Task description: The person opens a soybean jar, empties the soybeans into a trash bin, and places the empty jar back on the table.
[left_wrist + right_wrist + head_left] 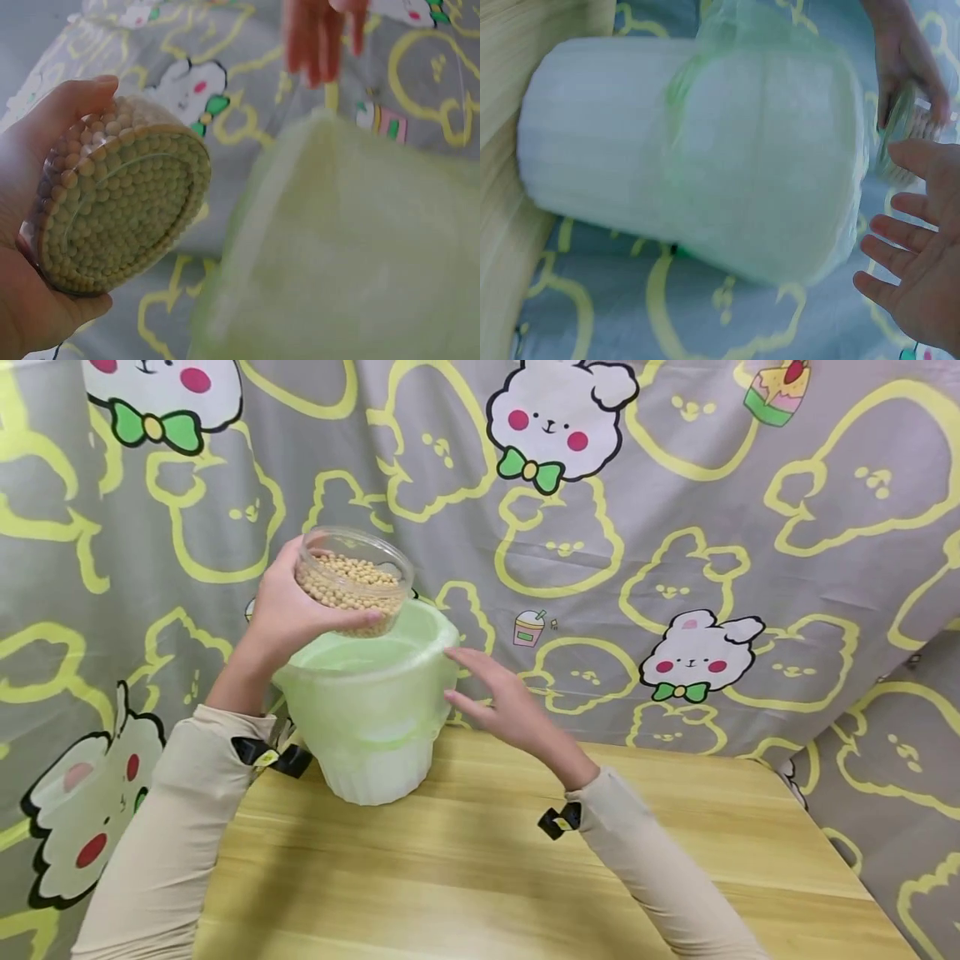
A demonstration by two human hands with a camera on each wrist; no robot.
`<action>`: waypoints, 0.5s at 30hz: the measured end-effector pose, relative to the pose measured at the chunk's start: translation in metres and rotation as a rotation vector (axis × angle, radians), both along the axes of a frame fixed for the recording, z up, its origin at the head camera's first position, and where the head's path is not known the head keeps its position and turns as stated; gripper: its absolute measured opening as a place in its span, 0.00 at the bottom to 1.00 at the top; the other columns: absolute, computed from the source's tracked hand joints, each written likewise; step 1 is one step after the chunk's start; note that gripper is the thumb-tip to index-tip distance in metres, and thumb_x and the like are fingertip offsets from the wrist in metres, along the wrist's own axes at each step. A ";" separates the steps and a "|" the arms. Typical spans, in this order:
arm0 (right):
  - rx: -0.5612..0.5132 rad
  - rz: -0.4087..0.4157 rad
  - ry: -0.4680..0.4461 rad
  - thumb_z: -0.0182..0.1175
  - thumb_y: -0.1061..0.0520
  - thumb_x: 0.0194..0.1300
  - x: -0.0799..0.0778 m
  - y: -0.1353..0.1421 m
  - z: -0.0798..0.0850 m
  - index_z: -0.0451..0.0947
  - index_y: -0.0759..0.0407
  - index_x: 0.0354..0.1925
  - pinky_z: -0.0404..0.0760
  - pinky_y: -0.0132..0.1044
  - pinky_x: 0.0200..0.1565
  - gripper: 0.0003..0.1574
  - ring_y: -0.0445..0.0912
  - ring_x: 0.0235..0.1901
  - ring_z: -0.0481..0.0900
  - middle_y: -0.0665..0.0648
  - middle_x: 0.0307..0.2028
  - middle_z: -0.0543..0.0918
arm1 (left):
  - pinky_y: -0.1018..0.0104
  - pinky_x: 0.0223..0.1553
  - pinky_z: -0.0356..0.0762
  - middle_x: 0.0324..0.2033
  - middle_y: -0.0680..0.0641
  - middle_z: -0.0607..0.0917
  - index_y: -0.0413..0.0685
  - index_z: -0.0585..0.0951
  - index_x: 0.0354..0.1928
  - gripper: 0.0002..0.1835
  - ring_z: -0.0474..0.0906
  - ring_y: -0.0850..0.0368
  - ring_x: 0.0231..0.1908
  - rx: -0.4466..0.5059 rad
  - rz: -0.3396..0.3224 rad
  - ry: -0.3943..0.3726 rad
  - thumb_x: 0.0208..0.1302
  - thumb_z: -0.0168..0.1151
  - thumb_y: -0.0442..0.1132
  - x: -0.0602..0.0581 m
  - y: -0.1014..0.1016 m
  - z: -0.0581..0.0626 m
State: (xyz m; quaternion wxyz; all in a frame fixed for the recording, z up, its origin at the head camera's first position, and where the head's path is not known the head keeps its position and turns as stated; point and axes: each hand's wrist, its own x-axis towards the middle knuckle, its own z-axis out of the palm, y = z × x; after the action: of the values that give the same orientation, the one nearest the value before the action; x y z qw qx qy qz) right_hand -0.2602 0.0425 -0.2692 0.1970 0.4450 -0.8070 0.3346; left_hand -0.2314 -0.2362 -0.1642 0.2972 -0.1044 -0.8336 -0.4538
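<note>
My left hand [288, 606] grips a clear round plastic tub [356, 581] part filled with pale soybeans [348, 578]. It holds the tub above the rim of a white bin [375, 768] lined with a thin green bag [360, 702] folded over the edge. Seen from the left wrist, the tub's bottom [124, 214] is tilted toward the camera, with beans pressed against it. My right hand [510, 702] is beside the bin's right side, fingers spread and holding nothing. In the right wrist view, its fingers [904, 232] stand apart from the bag.
The bin stands on a wood-grain table [525, 852], near its back left edge. Behind hangs a grey curtain [585, 677] with yellow outlines and cartoon rabbits. Small black devices [561, 820] are strapped to both sleeved wrists.
</note>
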 end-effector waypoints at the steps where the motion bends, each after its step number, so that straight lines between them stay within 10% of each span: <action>1: 0.026 0.009 0.019 0.56 0.45 0.66 0.003 -0.006 0.003 0.61 0.50 0.68 0.64 0.43 0.66 0.36 0.44 0.67 0.61 0.51 0.67 0.65 | 0.62 0.57 0.68 0.60 0.49 0.69 0.63 0.61 0.67 0.57 0.67 0.60 0.54 -0.007 0.009 -0.014 0.28 0.83 0.46 -0.001 -0.004 0.000; 15: 0.210 -0.054 0.179 0.53 0.45 0.68 0.007 -0.049 -0.003 0.57 0.52 0.70 0.58 0.42 0.69 0.37 0.47 0.72 0.51 0.51 0.71 0.59 | 0.51 0.60 0.66 0.64 0.47 0.66 0.63 0.56 0.70 0.61 0.64 0.53 0.58 -0.142 0.095 -0.147 0.30 0.82 0.52 -0.007 -0.044 0.013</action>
State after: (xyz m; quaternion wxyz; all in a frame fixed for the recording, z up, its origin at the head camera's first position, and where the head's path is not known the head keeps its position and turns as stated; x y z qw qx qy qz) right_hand -0.2528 -0.0069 -0.2724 0.2296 0.4693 -0.8285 0.2016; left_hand -0.2382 -0.2805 -0.1511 0.2481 -0.0522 -0.8872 -0.3854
